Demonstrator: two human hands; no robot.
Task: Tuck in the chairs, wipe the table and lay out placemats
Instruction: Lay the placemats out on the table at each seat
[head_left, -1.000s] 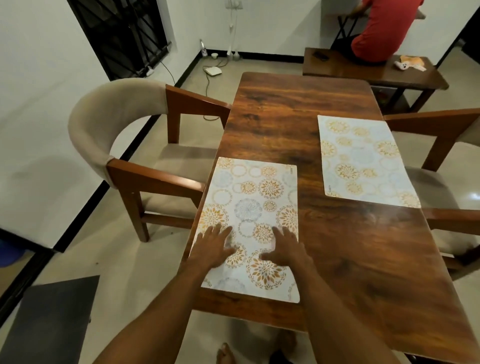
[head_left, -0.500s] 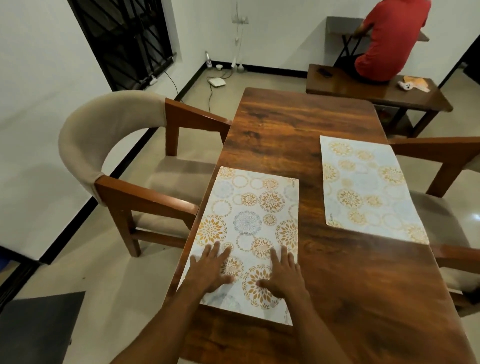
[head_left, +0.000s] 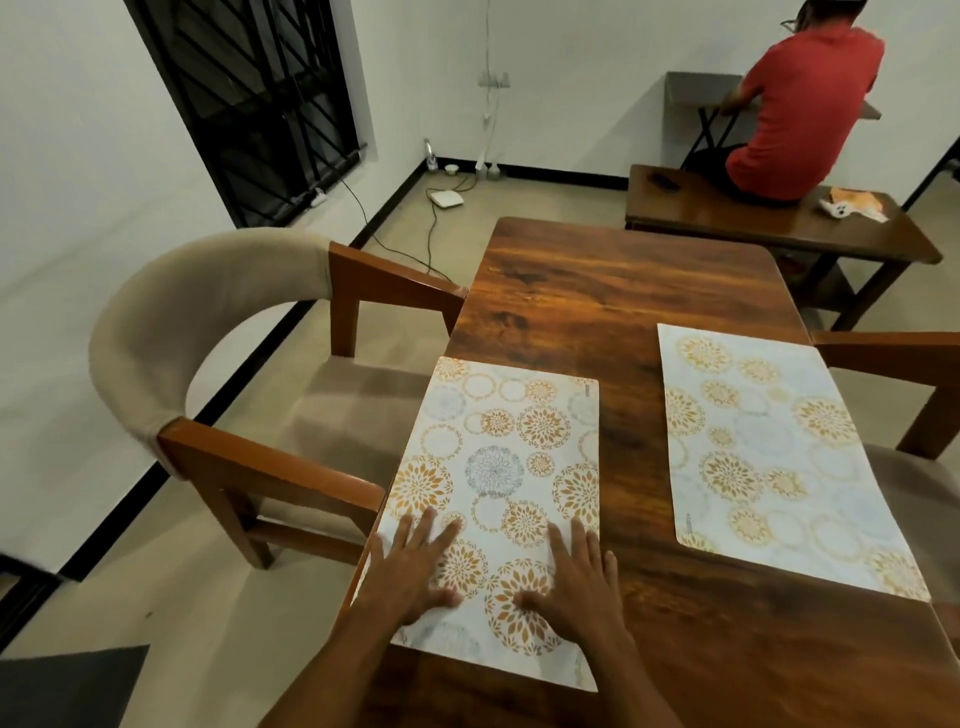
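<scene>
The dark wooden table (head_left: 623, 291) ran away from the wearer toward a white wall with a black-barred window (head_left: 260, 93). Since half a second earlier the view had tipped upward, so more of the far wall showed, while both hands stayed flat on the same placemat (head_left: 498, 447). That mat (white with orange and grey flower rings) lay along the table's left edge. The left hand (head_left: 410, 577) pressed its near left part with fingers straight and spread; the right hand (head_left: 576, 587) lay beside it near the mat's right edge, fingers straight too, gripping nothing. A second placemat (head_left: 769, 447) lay across the table on the right side, well apart from the hands. A padded chair (head_left: 171, 332) stood at the left edge with its arms touching the table, and another chair (head_left: 893, 348) met the right edge. Beyond the far end stood a wooden bench (head_left: 769, 228), where a person in a red shirt (head_left: 800, 114) sat facing away. A white box (head_left: 445, 199) with cables lay on the floor.
</scene>
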